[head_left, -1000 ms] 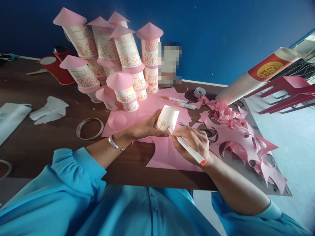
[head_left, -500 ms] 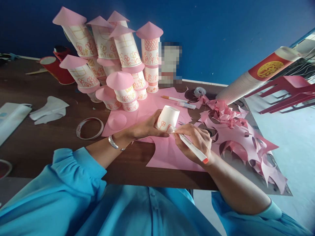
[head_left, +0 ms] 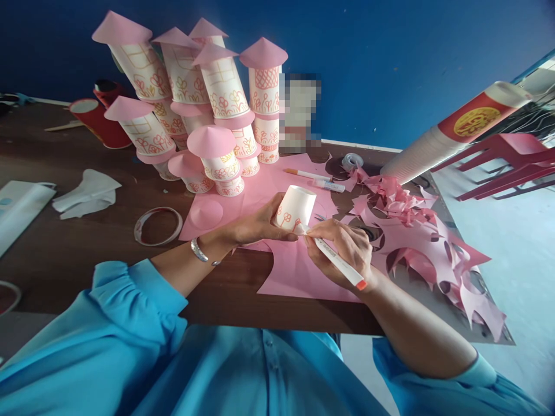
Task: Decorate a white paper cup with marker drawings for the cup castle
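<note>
A white paper cup (head_left: 299, 202) sits upside down in my left hand (head_left: 264, 222), thumb and fingers around its left side and lower edge. Red flowers on stems are drawn low on the cup's wall. My right hand (head_left: 342, 248) is closed around a white marker (head_left: 340, 263) with a red end. The marker's tip touches the cup near its rim, by the right-hand flower. Under both hands lies pink paper (head_left: 299, 271). Behind them stand several paper-cup towers (head_left: 225, 95) with pink cone roofs and drawn flowers.
Two more pens (head_left: 307, 174) lie behind the cup, near a clear tape roll (head_left: 352, 162). Pink paper scraps (head_left: 416, 231) cover the right side. A tall stack of cups (head_left: 433, 147) leans there. A tape ring (head_left: 158, 226) and crumpled white paper (head_left: 89, 193) are at left.
The marker tip has shifted very slightly at the right-hand flower. The cup and my left hand stay in the same place.
</note>
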### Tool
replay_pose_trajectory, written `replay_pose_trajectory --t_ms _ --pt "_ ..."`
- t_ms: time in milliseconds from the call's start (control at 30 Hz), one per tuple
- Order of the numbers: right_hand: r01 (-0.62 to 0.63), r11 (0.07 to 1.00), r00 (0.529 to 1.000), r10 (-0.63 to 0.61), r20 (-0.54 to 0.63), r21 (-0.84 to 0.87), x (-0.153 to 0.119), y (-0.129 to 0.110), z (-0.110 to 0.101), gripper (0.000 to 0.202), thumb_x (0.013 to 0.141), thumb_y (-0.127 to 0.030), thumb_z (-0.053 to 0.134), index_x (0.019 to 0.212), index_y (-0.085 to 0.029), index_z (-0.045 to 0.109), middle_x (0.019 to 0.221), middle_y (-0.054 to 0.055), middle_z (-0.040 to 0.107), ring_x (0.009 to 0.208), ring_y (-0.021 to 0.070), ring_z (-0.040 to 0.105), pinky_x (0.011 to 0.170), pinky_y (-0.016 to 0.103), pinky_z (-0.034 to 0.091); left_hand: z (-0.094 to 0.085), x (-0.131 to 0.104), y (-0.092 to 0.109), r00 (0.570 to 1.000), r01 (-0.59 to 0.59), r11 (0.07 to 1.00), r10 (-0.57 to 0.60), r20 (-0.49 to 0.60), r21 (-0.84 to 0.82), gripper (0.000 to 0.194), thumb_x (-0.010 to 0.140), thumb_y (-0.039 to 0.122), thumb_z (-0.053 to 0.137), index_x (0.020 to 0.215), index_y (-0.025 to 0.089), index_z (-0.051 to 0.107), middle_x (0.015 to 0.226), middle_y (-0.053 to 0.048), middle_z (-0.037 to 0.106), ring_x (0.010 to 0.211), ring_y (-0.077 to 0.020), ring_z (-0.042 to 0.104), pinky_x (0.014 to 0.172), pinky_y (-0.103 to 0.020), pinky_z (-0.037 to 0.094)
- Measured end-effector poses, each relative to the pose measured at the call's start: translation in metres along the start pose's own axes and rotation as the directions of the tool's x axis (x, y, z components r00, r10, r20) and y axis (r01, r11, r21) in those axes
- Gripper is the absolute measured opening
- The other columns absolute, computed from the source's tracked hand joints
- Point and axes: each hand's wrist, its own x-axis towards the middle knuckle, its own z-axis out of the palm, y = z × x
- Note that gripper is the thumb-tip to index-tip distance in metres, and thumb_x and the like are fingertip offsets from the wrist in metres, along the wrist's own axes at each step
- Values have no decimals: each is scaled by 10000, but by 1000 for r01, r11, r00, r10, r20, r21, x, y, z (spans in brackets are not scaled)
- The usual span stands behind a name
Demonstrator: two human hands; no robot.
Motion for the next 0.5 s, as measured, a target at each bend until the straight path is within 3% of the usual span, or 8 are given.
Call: replay_pose_trajectory --t_ms 500 --pt "-12 998 1000 13 17 -54 1 0 -3 160 1011 -115 671 978 -255 602 734 -41 743 569 125 708 526 239 540 1 -1 3 1000 -7 1000 7 -4 1 784 781 373 976 1405 271 513 1232 -50 607 1165 -260 605 951 -432 553"
